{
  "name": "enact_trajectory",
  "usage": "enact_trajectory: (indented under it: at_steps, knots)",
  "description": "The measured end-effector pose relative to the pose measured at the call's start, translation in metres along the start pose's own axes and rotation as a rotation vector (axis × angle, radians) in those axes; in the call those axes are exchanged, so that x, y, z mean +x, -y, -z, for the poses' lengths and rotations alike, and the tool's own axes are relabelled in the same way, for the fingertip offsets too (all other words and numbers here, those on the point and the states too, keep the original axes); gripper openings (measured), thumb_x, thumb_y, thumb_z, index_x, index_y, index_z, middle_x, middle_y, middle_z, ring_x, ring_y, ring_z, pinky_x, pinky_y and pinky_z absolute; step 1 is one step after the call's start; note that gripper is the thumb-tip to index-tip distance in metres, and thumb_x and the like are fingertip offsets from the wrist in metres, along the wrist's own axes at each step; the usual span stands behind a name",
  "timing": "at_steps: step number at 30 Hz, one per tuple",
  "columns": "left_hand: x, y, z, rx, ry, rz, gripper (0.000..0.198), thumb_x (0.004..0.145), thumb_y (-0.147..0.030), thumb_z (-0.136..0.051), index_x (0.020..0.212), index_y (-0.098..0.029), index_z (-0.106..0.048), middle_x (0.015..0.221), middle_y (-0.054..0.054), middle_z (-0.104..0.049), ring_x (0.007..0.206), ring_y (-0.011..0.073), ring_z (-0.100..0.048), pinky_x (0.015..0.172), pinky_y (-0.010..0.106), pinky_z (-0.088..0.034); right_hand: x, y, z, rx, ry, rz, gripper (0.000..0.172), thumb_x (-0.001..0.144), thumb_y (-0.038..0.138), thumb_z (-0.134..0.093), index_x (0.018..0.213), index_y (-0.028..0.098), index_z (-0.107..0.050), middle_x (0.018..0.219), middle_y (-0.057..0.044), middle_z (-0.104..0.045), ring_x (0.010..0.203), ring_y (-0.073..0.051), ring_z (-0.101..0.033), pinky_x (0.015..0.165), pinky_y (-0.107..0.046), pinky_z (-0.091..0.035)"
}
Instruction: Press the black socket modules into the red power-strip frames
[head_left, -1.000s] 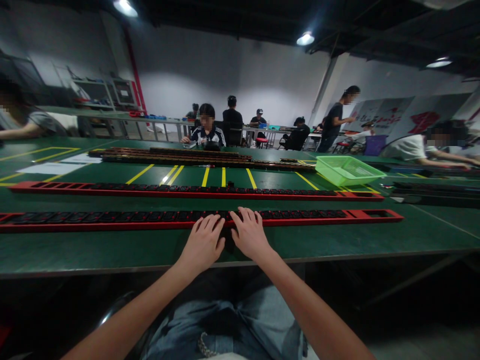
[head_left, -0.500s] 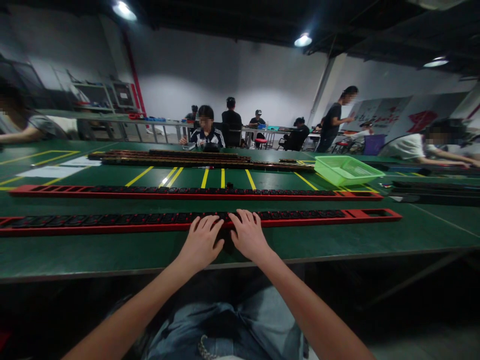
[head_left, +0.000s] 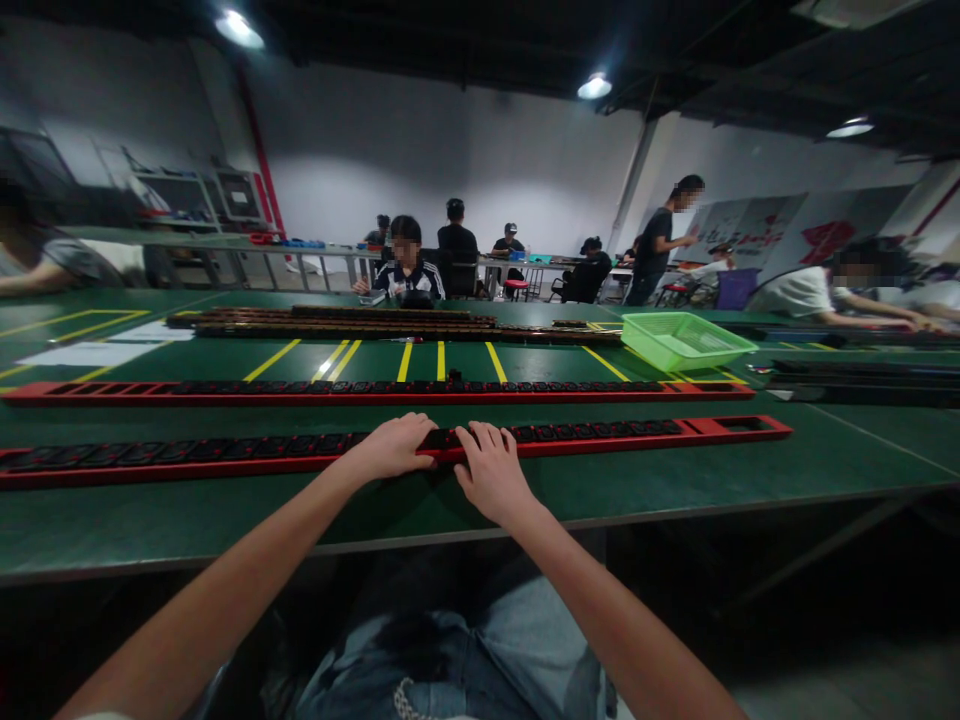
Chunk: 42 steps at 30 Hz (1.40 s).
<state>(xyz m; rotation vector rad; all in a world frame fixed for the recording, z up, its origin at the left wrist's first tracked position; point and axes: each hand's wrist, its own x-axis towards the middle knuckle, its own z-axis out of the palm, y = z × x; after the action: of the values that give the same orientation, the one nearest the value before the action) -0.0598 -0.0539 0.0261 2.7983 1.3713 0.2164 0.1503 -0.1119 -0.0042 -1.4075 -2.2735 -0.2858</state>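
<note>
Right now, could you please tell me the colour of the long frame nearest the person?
The long frame is red, seen best in the head view.

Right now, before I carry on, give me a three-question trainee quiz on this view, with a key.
1. True or false: the left hand and right hand both touch the nearer red frame.
2. Choose one. The basket is: a) blue, b) green, c) white.
3. How many long red frames lie across the table in front of the person?

Key: 1. True. 2. b. 3. Two.
</note>
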Motion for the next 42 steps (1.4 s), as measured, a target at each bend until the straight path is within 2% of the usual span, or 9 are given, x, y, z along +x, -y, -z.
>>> enact_trajectory:
  at_steps: [4, 12, 15, 18, 21, 24, 27, 35, 42]
  knots:
    - [-0.011, 0.016, 0.006, -0.012, 0.014, 0.028, 0.048, 0.081, -0.044, -0.069, 0.120, -0.017, -0.061, 0.113, 0.009, -0.067, 0.104, 0.0261, -0.064, 0.087, 0.034, -0.050, 0.000, 0.000, -0.001, 0.008, 0.002, 0.001, 0.051, 0.094, 0.030, -0.056, 0.143, 0.017, -0.049, 0.147, -0.015, -0.050, 0.137, -0.031, -0.040, 0.116, -0.055, -0.027]
    - [-0.067, 0.089, 0.011, -0.027, 0.063, 0.223, 0.053, 0.079, -0.044, -0.063, 0.126, -0.018, -0.061, 0.124, 0.010, -0.068, 0.116, 0.0289, -0.063, 0.101, 0.039, -0.045, -0.001, -0.001, -0.005, 0.067, 0.036, 0.103, 0.046, 0.095, 0.028, -0.054, 0.140, 0.018, -0.052, 0.150, -0.013, -0.050, 0.142, -0.028, -0.037, 0.120, -0.051, -0.026]
    - [-0.078, 0.101, 0.011, -0.068, 0.051, 0.254, 0.054, 0.081, -0.046, -0.058, 0.128, -0.020, -0.060, 0.124, 0.008, -0.068, 0.115, 0.0282, -0.064, 0.101, 0.039, -0.047, -0.001, 0.000, -0.003, 0.075, 0.031, 0.150, 0.045, 0.096, 0.027, -0.054, 0.140, 0.018, -0.052, 0.150, -0.012, -0.050, 0.143, -0.028, -0.037, 0.119, -0.049, -0.027]
    - [-0.074, 0.080, 0.006, -0.010, -0.006, 0.275, 0.052, 0.081, -0.042, -0.056, 0.127, -0.018, -0.061, 0.126, 0.011, -0.067, 0.117, 0.0300, -0.062, 0.104, 0.043, -0.046, -0.001, 0.001, -0.001, 0.075, 0.022, 0.145, 0.046, 0.095, 0.026, -0.055, 0.140, 0.017, -0.052, 0.149, -0.012, -0.051, 0.142, -0.028, -0.038, 0.119, -0.048, -0.029]
    - [-0.062, 0.024, -0.007, 0.047, -0.194, 0.263, 0.051, 0.090, -0.043, -0.050, 0.133, -0.018, -0.057, 0.140, 0.012, -0.059, 0.127, 0.0296, -0.055, 0.110, 0.045, -0.041, 0.000, 0.000, -0.002, 0.071, 0.023, 0.145, 0.047, 0.095, 0.026, -0.056, 0.140, 0.016, -0.052, 0.149, -0.013, -0.051, 0.142, -0.028, -0.038, 0.119, -0.048, -0.029]
    - [-0.049, -0.037, -0.025, 0.091, -0.297, 0.226, 0.052, 0.093, -0.044, -0.051, 0.138, -0.019, -0.054, 0.145, 0.012, -0.055, 0.136, 0.0318, -0.046, 0.113, 0.048, -0.040, 0.000, -0.001, -0.003, 0.067, 0.025, 0.145, 0.046, 0.094, 0.024, -0.055, 0.140, 0.014, -0.053, 0.149, -0.014, -0.050, 0.142, -0.027, -0.038, 0.119, -0.046, -0.029]
    - [-0.043, -0.069, -0.038, 0.125, -0.368, 0.268, 0.055, 0.090, -0.036, -0.055, 0.141, -0.013, -0.052, 0.147, 0.017, -0.051, 0.138, 0.0332, -0.043, 0.115, 0.048, -0.038, 0.000, -0.001, -0.002, 0.064, 0.023, 0.145, 0.045, 0.094, 0.023, -0.054, 0.139, 0.015, -0.054, 0.148, -0.014, -0.051, 0.141, -0.027, -0.039, 0.119, -0.046, -0.030]
    - [-0.049, -0.068, -0.039, 0.147, -0.397, 0.306, 0.056, 0.091, -0.033, -0.052, 0.143, -0.012, -0.050, 0.145, 0.015, -0.053, 0.135, 0.0336, -0.044, 0.117, 0.048, -0.034, 0.001, -0.002, -0.004, 0.068, 0.024, 0.134, 0.048, 0.094, 0.024, -0.056, 0.140, 0.014, -0.053, 0.148, -0.014, -0.051, 0.141, -0.028, -0.040, 0.118, -0.047, -0.030]
    - [-0.047, -0.066, -0.045, 0.125, -0.381, 0.296, 0.057, 0.092, -0.033, -0.049, 0.145, -0.012, -0.048, 0.151, 0.014, -0.049, 0.144, 0.0324, -0.037, 0.121, 0.050, -0.028, 0.000, -0.002, -0.004, 0.052, 0.024, 0.135, 0.047, 0.094, 0.025, -0.056, 0.140, 0.013, -0.054, 0.148, -0.015, -0.051, 0.140, -0.029, -0.039, 0.118, -0.047, -0.030]
